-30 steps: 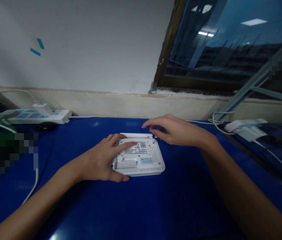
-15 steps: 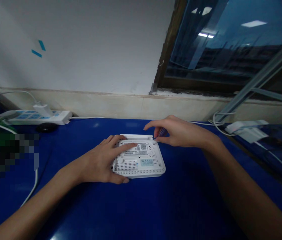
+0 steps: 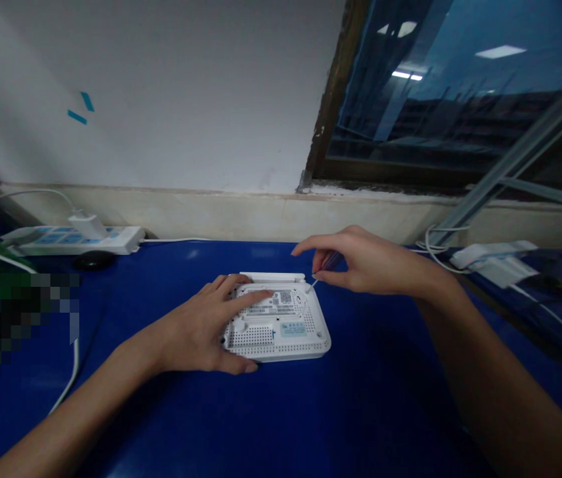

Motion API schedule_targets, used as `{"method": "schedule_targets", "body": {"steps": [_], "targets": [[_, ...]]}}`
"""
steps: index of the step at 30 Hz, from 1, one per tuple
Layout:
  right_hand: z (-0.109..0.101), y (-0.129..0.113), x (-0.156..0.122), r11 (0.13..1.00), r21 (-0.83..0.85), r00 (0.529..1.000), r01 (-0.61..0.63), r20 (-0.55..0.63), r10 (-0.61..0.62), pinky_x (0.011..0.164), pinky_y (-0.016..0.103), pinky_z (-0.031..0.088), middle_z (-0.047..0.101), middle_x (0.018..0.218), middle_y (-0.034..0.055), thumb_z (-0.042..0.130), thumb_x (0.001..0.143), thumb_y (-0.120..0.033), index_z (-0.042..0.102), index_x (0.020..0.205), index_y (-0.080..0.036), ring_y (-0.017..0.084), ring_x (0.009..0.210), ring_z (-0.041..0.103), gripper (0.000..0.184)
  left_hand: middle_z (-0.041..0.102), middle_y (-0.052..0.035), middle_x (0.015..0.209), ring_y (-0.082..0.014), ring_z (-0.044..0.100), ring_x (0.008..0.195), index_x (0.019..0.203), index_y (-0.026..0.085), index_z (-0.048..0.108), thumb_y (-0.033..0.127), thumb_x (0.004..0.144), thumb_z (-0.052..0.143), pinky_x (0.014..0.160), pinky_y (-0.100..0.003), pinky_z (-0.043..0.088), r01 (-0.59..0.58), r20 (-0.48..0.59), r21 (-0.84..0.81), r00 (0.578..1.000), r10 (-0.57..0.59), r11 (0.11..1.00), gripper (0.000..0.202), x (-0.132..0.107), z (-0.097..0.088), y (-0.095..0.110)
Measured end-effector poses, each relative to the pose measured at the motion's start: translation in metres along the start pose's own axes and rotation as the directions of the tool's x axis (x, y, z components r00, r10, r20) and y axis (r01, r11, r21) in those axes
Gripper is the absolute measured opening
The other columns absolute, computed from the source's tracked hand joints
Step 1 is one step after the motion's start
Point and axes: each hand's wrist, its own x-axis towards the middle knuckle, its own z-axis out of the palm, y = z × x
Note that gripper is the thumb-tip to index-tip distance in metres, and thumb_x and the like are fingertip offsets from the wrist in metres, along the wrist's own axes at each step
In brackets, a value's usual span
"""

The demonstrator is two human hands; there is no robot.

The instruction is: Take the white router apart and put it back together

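We look down at a white plastic router lying upside down near the middle of a glossy blue tabletop. Its smooth, rounded-corner base is punched with rows of tiny vent holes and carries printed labels. Our left hand lies open and wide across it, fingers spread over the labels and thumb along the near edge, pinning it flat.

The change is at the far right corner. Our right hand has narrowed to a pinch, with thumb and forefinger holding a thin stick, and the stick's pale tip has come down from above to the router's corner. We cannot tell whether the tip touches the plastic or enters a hole there.

Behind, a white power strip with blue panels sits against a beige wall ledge, a plug-in charger standing in it. To the right lies a white adapter with looping cable, below a dark window. A blurred patch hides the left edge.
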Motion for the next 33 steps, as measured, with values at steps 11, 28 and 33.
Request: {"method": "schedule_targets", "body": {"steps": [11,28,33], "targets": [[0.013,0.000,0.008,0.999,0.000,0.998,0.038,0.052,-0.038,0.065,0.024,0.045,0.074,0.084,0.0001,0.064,0.084,-0.013,0.068,0.124,-0.026,0.014,0.072,0.066,0.043,0.034,-0.0098,0.153,-0.0396,0.039,0.134,0.155,0.040,0.030,0.062,0.069,0.081,0.110,-0.061,0.038,0.008,-0.001,-0.004,1.000,-0.008,1.000,0.103,-0.002,0.002,0.000],[0.015,0.000,0.008,1.000,-0.007,0.999,0.021,0.042,-0.021,0.066,0.025,0.044,0.075,0.085,0.0014,0.066,0.086,-0.020,0.069,0.123,-0.025,0.016,0.074,0.067,0.037,0.033,-0.0097,0.155,-0.0411,0.039,0.135,0.155,0.041,0.030,0.062,0.069,0.080,0.109,-0.062,0.039,0.034,0.016,-0.001,0.999,-0.034,0.999,0.102,-0.001,0.000,0.002],[0.028,-0.002,0.015,0.998,-0.030,0.996,-0.056,-0.071,0.054,0.069,0.028,0.045,0.075,0.090,0.0052,0.056,0.096,-0.032,0.070,0.119,-0.024,0.019,0.078,0.068,0.028,0.034,-0.0102,0.155,-0.0418,0.038,0.136,0.155,0.041,0.030,0.061,0.069,0.081,0.109,-0.062,0.039,0.039,0.007,-0.019,0.999,-0.039,0.999,0.102,-0.001,0.002,0.000]]}}
